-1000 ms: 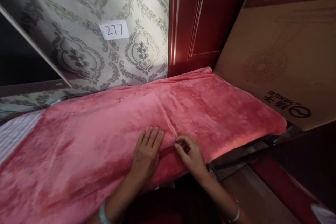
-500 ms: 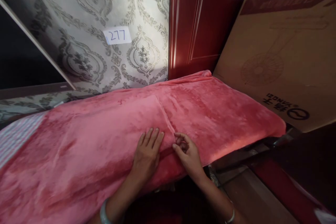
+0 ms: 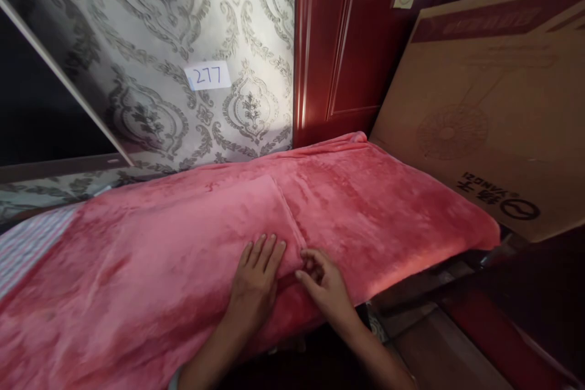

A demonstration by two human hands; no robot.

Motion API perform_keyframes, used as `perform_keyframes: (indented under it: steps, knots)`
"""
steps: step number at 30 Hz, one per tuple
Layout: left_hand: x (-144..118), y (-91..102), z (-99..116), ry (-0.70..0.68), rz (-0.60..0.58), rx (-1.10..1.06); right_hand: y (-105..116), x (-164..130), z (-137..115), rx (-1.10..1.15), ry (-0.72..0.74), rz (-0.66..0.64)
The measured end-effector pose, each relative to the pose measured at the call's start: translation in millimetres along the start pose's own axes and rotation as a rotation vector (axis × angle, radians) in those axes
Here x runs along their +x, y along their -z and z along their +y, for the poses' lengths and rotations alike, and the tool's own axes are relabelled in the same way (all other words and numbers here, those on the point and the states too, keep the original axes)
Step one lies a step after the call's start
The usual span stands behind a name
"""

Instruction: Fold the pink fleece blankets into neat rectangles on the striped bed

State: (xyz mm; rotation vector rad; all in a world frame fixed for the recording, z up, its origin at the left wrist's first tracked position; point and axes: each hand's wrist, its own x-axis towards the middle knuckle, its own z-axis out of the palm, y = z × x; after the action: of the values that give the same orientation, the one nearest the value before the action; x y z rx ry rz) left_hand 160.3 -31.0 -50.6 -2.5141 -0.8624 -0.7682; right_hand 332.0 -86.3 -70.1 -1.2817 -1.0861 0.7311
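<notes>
A: What do we see in the middle of the frame?

B: We see a soft pink fleece blanket [image 3: 183, 256] that is spread over a long surface, from the lower left of the frame to the right centre. A straight fold edge [image 3: 287, 210] runs across it toward the hands.

A: And how are the two hands?

B: The left hand [image 3: 256, 280] lies flat on the blanket, palm down, with the fingers [image 3: 265, 250] stretched and close together. It grasps nothing. The right hand [image 3: 326, 286] is just beside it, at the lower centre of the frame. Its fingertips [image 3: 307, 258] are curled together at the near end of the fold edge and seem to pinch the cloth, but we cannot tell how firmly.

A: What is around the blanket?

B: In the upper left we see grey wallpaper with an ornate pattern [image 3: 159, 42], and on it a small white paper label with the number 277 [image 3: 208, 75]. In the upper centre stands a dark red wooden door [image 3: 347, 42]. On the right a large brown cardboard box [image 3: 493, 116] leans and touches the far right end of the blanket. At the left edge, a striped cloth [image 3: 27, 241] shows beside the blanket.
</notes>
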Motion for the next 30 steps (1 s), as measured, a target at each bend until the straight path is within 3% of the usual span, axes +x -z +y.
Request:
perform_keyframes:
  steps: [4,7,13,17,23,30]
  knots:
    - [-1,-1.8,0,0.002,0.013,0.034,2,4,-3,-0.002,0.048,-0.010]
    - [-3,-1.4,1,0.021,0.006,0.069,10,6,-7,-0.018,0.107,0.053]
    - [-1,3.6,-1,-0.018,-0.008,0.120,18,6,0,0.043,-0.034,-0.014]
    - [-1,5.2,-1,-0.015,-0.031,0.109,19,9,4,-0.068,0.130,0.057]
    - [-2,5.2,2,0.000,-0.032,0.088,22,17,1,-0.170,0.238,0.006]
    - [-2,5.7,3,-0.020,-0.020,0.046,8,25,-16,-0.278,0.366,0.005]
